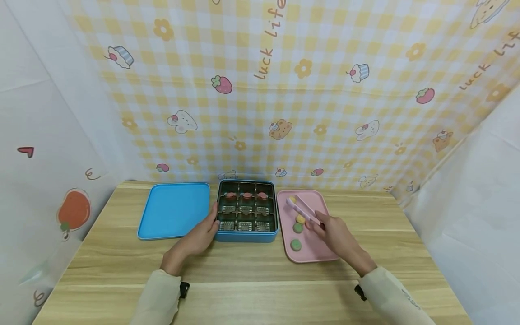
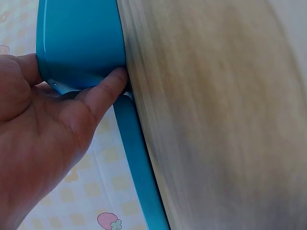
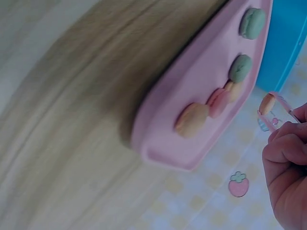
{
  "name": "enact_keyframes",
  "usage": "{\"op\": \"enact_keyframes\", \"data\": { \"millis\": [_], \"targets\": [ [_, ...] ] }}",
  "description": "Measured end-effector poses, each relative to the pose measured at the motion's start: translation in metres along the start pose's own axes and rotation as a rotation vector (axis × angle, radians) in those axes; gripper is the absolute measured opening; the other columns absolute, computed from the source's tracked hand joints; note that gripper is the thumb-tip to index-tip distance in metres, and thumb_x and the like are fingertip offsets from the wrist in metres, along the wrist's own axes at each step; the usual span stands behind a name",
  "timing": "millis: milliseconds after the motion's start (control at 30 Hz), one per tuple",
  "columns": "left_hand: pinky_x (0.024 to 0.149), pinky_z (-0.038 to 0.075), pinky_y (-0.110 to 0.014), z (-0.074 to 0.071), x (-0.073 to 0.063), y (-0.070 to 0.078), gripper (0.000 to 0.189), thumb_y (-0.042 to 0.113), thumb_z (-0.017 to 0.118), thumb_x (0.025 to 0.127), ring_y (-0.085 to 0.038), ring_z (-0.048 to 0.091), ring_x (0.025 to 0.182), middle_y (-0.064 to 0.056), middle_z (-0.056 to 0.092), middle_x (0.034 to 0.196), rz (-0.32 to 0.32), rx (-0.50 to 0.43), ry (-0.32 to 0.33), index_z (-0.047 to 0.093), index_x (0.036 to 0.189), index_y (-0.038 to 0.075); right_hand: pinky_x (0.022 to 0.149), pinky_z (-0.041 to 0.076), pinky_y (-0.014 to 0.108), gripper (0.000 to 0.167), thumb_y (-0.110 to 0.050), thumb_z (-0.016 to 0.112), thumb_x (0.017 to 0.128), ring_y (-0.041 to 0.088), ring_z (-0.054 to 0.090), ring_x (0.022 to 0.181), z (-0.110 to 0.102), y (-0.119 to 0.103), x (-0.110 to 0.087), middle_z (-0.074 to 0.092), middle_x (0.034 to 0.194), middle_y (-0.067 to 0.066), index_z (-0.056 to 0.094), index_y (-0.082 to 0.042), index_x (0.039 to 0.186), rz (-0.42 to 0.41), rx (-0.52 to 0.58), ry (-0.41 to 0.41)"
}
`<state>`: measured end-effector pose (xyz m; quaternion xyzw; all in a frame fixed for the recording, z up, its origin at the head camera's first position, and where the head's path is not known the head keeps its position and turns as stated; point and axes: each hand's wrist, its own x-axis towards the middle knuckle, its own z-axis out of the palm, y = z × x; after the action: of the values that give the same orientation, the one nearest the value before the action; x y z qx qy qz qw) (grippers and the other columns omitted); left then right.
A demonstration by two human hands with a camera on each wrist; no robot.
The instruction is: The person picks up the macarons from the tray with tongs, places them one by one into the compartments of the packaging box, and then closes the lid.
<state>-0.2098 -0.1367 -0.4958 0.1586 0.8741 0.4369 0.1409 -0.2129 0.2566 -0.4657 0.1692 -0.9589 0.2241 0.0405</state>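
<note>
My left hand [image 1: 202, 235] rests against the left side of a blue tin [image 1: 245, 237], fingers mostly straight; in the left wrist view they touch its wall [image 2: 84, 40]. The tin holds a dark divided insert, with reddish macarons [image 1: 247, 195] in its back row. My right hand [image 1: 338, 234] holds pale pink tongs [image 1: 304, 212] over a pink tray [image 1: 314, 250]. Between the tong tips is a yellow-orange macaron [image 3: 267, 103]. On the tray lie two green macarons [image 3: 241, 68], a pink macaron [image 3: 219, 102] and two yellow-orange macarons [image 3: 193, 120].
A flat blue lid [image 1: 174, 210] lies left of the tin on the wooden table [image 1: 243, 289]. The tray stands close to the tin's right side. Behind everything hangs a yellow checked cloth [image 1: 260, 149], with white cloth at both sides.
</note>
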Motion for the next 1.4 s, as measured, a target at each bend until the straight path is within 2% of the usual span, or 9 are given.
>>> {"op": "enact_keyframes", "data": {
  "millis": [133, 200, 300, 600, 800, 933, 1100, 1233, 1400],
  "targets": [
    [0.119, 0.013, -0.058, 0.0, 0.0, 0.0, 0.062, 0.011, 0.027, 0.11, -0.041, 0.003, 0.149, -0.025, -0.008, 0.162, -0.001, -0.002, 0.003, -0.013, 0.154, -0.005, 0.041, 0.028, 0.018, 0.012, -0.017, 0.064, 0.098, 0.002, 0.033, 0.046, -0.002, -0.01, 0.004, 0.04, 0.057, -0.006, 0.063, -0.006, 0.097, -0.001, 0.044, -0.004],
    [0.119, 0.014, -0.058, 0.0, 0.0, -0.001, 0.062, 0.012, 0.027, 0.11, -0.041, 0.004, 0.149, -0.025, -0.007, 0.163, -0.005, 0.001, 0.004, -0.012, 0.154, -0.005, 0.041, 0.029, 0.018, 0.01, -0.016, 0.062, 0.099, 0.002, 0.034, 0.047, -0.002, -0.014, 0.006, 0.041, 0.058, -0.005, 0.062, -0.007, 0.095, -0.01, 0.061, 0.0],
    [0.119, 0.014, -0.058, 0.0, 0.0, -0.001, 0.062, 0.013, 0.027, 0.11, -0.041, 0.004, 0.149, -0.024, -0.007, 0.163, -0.012, 0.004, 0.007, -0.012, 0.155, -0.005, 0.041, 0.028, 0.018, 0.017, -0.015, 0.06, 0.1, 0.003, 0.034, 0.047, 0.0, -0.02, 0.011, 0.041, 0.058, -0.004, 0.054, -0.012, 0.084, -0.027, 0.077, 0.007],
    [0.119, 0.014, -0.058, -0.001, 0.0, -0.002, 0.062, 0.013, 0.027, 0.11, -0.041, 0.005, 0.149, -0.025, -0.007, 0.163, -0.011, 0.005, 0.004, -0.013, 0.155, -0.004, 0.041, 0.027, 0.018, 0.018, -0.014, 0.059, 0.099, 0.002, 0.034, 0.046, 0.004, -0.043, 0.027, 0.04, 0.058, -0.005, 0.053, -0.013, 0.082, -0.06, 0.097, 0.021],
    [0.119, 0.014, -0.058, -0.001, 0.0, -0.004, 0.064, 0.014, 0.027, 0.11, -0.04, 0.005, 0.149, -0.023, -0.008, 0.163, -0.028, -0.005, -0.006, -0.016, 0.155, -0.001, 0.04, 0.028, 0.018, 0.006, -0.013, 0.057, 0.098, 0.002, 0.036, 0.044, 0.006, -0.059, 0.037, 0.044, 0.057, -0.004, 0.06, -0.011, 0.093, -0.079, 0.09, 0.016],
    [0.119, 0.014, -0.058, -0.001, -0.001, -0.003, 0.063, 0.015, 0.027, 0.11, -0.04, 0.005, 0.149, -0.022, -0.008, 0.163, -0.032, -0.002, -0.002, -0.015, 0.155, -0.001, 0.04, 0.029, 0.018, 0.009, -0.012, 0.055, 0.099, 0.003, 0.037, 0.045, 0.011, -0.068, 0.041, 0.046, 0.059, -0.003, 0.057, -0.013, 0.09, -0.093, 0.122, -0.01],
    [0.119, 0.014, -0.058, 0.0, 0.0, -0.002, 0.062, 0.014, 0.027, 0.11, -0.041, 0.005, 0.149, -0.024, -0.008, 0.163, -0.014, 0.008, 0.004, -0.013, 0.155, -0.003, 0.04, 0.028, 0.018, 0.01, -0.012, 0.056, 0.099, 0.001, 0.035, 0.045, 0.022, -0.074, 0.041, 0.044, 0.059, -0.005, 0.057, -0.013, 0.089, -0.121, 0.108, 0.001],
    [0.119, 0.013, -0.057, 0.0, -0.001, 0.0, 0.062, 0.014, 0.026, 0.11, -0.041, 0.003, 0.149, -0.024, -0.009, 0.163, -0.006, 0.002, -0.002, -0.013, 0.154, -0.004, 0.04, 0.028, 0.018, 0.009, -0.016, 0.057, 0.1, 0.002, 0.036, 0.045, 0.029, -0.081, 0.041, 0.045, 0.06, -0.006, 0.059, -0.015, 0.091, -0.107, 0.111, -0.01],
    [0.119, 0.013, -0.058, -0.001, -0.001, 0.001, 0.061, 0.013, 0.026, 0.11, -0.042, 0.004, 0.149, -0.025, -0.008, 0.162, 0.003, 0.008, 0.004, -0.012, 0.154, -0.006, 0.042, 0.032, 0.019, 0.01, -0.018, 0.057, 0.101, 0.003, 0.039, 0.048, 0.036, -0.09, 0.042, 0.048, 0.063, -0.006, 0.064, -0.012, 0.102, -0.108, 0.142, -0.034]
  ]
}}
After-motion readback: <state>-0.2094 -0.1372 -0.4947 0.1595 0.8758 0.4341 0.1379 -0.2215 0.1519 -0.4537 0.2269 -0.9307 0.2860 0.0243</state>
